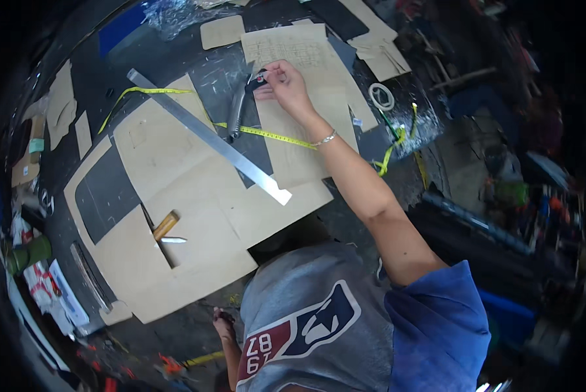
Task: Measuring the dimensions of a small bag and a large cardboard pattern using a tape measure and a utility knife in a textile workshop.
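Observation:
My right hand reaches far over the workbench, fingers closed on a small black object with a red and white spot; its kind is unclear. Right beside it lies a long grey tool, like a utility knife. A yellow measuring tape snakes over the cardboard and under my right forearm. Left of the grey tool, a steel ruler lies slantwise across tan cardboard sheets. My left hand hangs low beside my body, off the bench; it is small and dark, its fingers hard to make out.
A wooden-handled tool and a pale pointed piece lie on the cardboard. Toward the right edge sits a white ring. Crumpled clear plastic and a blue sheet are at the far side. Cluttered shelving stands right.

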`<state>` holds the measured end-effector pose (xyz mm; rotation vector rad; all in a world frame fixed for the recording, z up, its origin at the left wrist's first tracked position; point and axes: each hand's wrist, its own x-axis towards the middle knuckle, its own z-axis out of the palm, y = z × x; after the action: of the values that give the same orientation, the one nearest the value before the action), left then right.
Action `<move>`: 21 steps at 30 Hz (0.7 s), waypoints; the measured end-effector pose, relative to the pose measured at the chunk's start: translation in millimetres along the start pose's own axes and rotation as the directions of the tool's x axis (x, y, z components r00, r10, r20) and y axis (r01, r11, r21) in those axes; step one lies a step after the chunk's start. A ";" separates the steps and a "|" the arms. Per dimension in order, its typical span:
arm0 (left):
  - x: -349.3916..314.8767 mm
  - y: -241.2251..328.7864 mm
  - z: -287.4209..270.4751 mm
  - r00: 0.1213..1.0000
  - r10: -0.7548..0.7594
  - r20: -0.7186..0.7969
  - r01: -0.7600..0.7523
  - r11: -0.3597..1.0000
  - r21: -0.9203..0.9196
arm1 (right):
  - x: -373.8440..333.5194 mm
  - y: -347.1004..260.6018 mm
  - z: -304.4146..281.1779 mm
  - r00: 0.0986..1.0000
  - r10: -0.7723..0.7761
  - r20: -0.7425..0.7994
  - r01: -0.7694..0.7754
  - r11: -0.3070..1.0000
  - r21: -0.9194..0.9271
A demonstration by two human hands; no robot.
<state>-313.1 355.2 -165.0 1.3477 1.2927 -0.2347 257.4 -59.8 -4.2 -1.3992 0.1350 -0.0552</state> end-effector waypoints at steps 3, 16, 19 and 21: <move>-73.7 25.6 60.7 0.997 -0.078 0.027 0.069 0.968 0.241 | 23.8 4.6 -31.8 0.991 0.085 0.099 -0.095 0.990 0.103; -230.1 242.1 299.1 0.843 0.252 0.476 -0.480 0.752 0.452 | 22.8 -70.6 -298.5 0.994 -0.073 0.086 0.073 0.997 -0.004; -208.9 209.0 287.6 0.880 0.080 0.468 -0.366 0.742 0.561 | 16.2 -88.9 -399.8 0.995 0.059 -0.083 -0.076 0.972 -0.220; -195.3 187.1 277.7 0.848 0.078 0.524 -0.393 0.756 0.524 | 16.3 -92.0 -448.8 0.974 0.181 -0.139 -0.215 0.932 -0.291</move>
<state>-92.6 90.5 12.6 1.8494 0.6095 -0.8125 220.2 -516.5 11.5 -1.6848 0.3897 0.0599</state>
